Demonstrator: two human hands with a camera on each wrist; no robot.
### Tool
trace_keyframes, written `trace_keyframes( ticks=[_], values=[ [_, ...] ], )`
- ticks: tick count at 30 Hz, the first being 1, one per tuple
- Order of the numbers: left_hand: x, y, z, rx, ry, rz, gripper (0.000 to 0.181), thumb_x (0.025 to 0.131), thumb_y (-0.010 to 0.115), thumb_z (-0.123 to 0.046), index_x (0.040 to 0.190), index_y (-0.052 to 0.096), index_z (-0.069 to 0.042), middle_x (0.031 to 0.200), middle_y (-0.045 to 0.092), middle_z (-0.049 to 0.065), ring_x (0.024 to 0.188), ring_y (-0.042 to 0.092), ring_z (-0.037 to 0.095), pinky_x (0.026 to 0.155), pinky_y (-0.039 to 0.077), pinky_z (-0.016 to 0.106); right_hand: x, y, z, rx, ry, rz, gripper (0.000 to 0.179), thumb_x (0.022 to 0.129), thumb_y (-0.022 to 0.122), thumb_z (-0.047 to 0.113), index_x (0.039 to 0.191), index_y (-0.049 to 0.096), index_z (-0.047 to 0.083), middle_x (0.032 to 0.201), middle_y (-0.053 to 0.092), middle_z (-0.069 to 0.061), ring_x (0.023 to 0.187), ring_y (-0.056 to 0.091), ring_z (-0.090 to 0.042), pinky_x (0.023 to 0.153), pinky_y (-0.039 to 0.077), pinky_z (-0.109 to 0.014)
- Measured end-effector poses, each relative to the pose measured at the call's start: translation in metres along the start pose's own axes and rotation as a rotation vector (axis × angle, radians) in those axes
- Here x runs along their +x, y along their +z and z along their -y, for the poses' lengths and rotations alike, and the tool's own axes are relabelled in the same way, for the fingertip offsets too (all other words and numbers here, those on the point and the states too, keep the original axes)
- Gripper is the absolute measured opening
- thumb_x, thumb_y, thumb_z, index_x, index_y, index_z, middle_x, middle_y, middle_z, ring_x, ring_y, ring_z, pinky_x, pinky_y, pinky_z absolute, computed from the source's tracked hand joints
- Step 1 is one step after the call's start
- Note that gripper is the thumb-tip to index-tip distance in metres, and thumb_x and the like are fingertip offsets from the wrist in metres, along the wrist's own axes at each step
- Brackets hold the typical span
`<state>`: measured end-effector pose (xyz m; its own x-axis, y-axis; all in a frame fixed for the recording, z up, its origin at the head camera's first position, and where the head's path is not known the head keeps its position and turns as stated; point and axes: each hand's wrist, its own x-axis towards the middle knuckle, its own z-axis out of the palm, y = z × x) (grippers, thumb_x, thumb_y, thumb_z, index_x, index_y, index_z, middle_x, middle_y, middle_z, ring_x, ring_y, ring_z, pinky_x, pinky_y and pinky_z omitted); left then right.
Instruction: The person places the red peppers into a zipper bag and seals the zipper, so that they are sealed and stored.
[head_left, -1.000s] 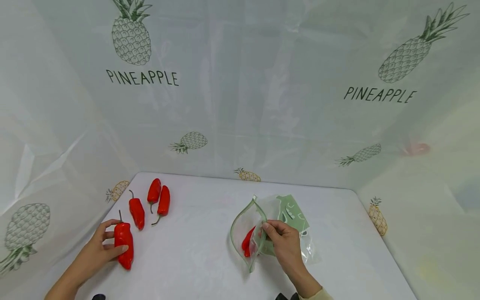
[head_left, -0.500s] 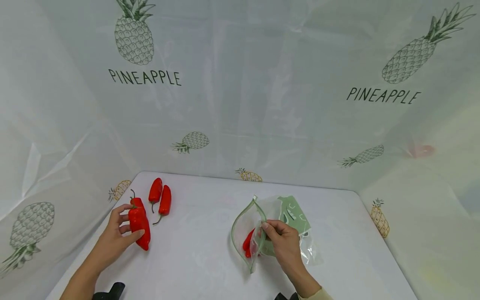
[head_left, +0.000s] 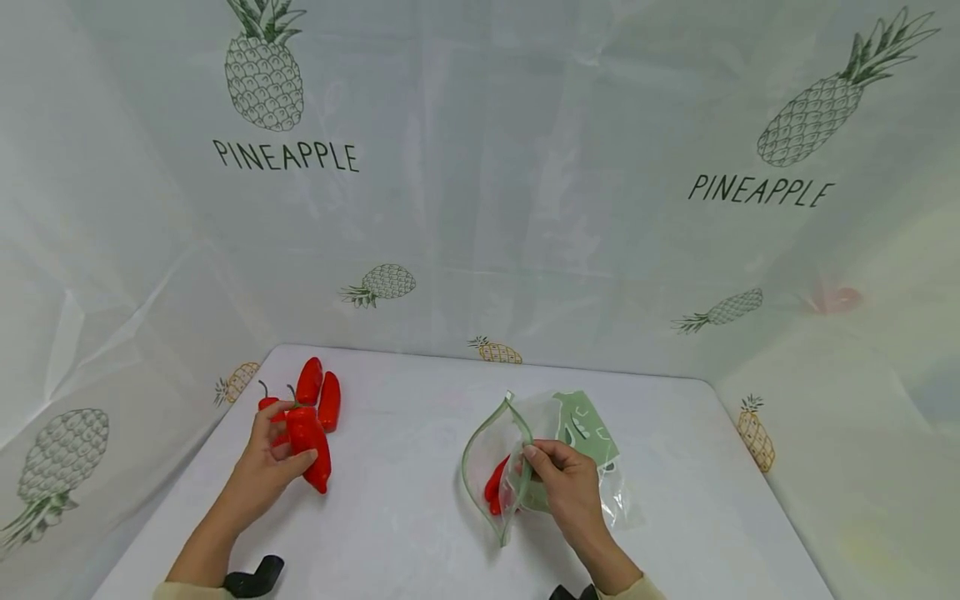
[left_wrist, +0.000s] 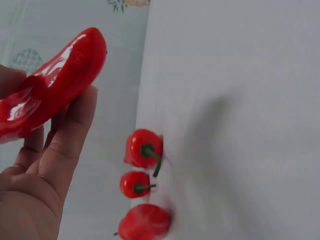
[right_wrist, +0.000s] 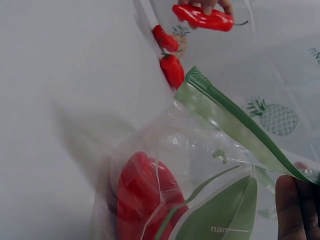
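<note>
My left hand [head_left: 264,473] holds a glossy red chili pepper [head_left: 309,446] between thumb and fingers, raised over the table with its green stem pointing away. In the left wrist view the same red chili pepper [left_wrist: 70,75] crosses the fingers, and its shadow falls on the tabletop. My right hand [head_left: 573,492] pinches the green rim of a clear zip bag [head_left: 472,467], whose mouth gapes toward the left. Inside the bag lie red peppers [right_wrist: 145,195], seen through the plastic in the right wrist view.
Past my left hand, red peppers [head_left: 309,382] lie at the back left of the white table [head_left: 405,433]. One of them is partly covered by that hand. A pineapple-print sheet [head_left: 480,183] hangs around the back and sides.
My left hand has lifted the chili pepper and carried it to the right, past the other peppers. The right hand and the bag have stayed in place.
</note>
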<state>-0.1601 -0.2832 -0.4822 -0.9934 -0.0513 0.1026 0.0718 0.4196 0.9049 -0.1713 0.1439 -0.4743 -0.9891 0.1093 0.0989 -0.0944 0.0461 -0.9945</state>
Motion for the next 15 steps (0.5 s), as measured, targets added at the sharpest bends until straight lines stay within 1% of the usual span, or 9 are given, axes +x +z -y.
trace_keyframes(
  ticks=[5, 8, 12, 15],
  values=[
    [0.004, 0.011, -0.009, -0.051, -0.034, 0.033, 0.086, 0.097, 0.076, -0.007, 0.163, 0.022, -0.019, 0.149, 0.045, 0.030, 0.122, 0.064, 0.046, 0.083, 0.066, 0.039, 0.000, 0.000, 0.000, 0.001, -0.009, 0.000, 0.010, 0.096, 0.075, 0.002, 0.100, 0.077, -0.006, 0.084, 0.077, -0.016, 0.073, 0.074, -0.012, 0.072, 0.064, -0.026],
    [0.006, 0.018, -0.015, -0.052, -0.049, 0.056, 0.085, 0.096, 0.078, -0.010, 0.163, 0.027, -0.021, 0.146, 0.049, 0.028, 0.119, 0.066, 0.040, 0.083, 0.066, 0.039, 0.000, 0.001, 0.001, -0.011, -0.009, -0.003, 0.010, 0.096, 0.075, 0.003, 0.100, 0.078, -0.006, 0.084, 0.077, -0.017, 0.074, 0.074, -0.012, 0.072, 0.064, -0.026],
    [0.010, 0.032, -0.025, -0.049, -0.073, 0.113, 0.085, 0.093, 0.080, -0.013, 0.161, 0.030, -0.026, 0.146, 0.050, 0.024, 0.118, 0.064, 0.034, 0.084, 0.066, 0.038, 0.000, 0.001, 0.003, -0.026, -0.007, 0.003, 0.012, 0.096, 0.074, 0.003, 0.102, 0.077, -0.007, 0.085, 0.077, -0.017, 0.075, 0.074, -0.013, 0.073, 0.064, -0.026],
    [0.012, 0.045, -0.036, -0.057, -0.075, 0.168, 0.086, 0.092, 0.082, -0.014, 0.161, 0.032, -0.028, 0.148, 0.050, 0.022, 0.119, 0.063, 0.033, 0.084, 0.066, 0.039, -0.001, 0.001, 0.005, -0.041, -0.008, 0.012, 0.015, 0.097, 0.074, 0.004, 0.104, 0.077, -0.008, 0.086, 0.077, -0.017, 0.075, 0.074, -0.013, 0.074, 0.064, -0.026]
  ],
)
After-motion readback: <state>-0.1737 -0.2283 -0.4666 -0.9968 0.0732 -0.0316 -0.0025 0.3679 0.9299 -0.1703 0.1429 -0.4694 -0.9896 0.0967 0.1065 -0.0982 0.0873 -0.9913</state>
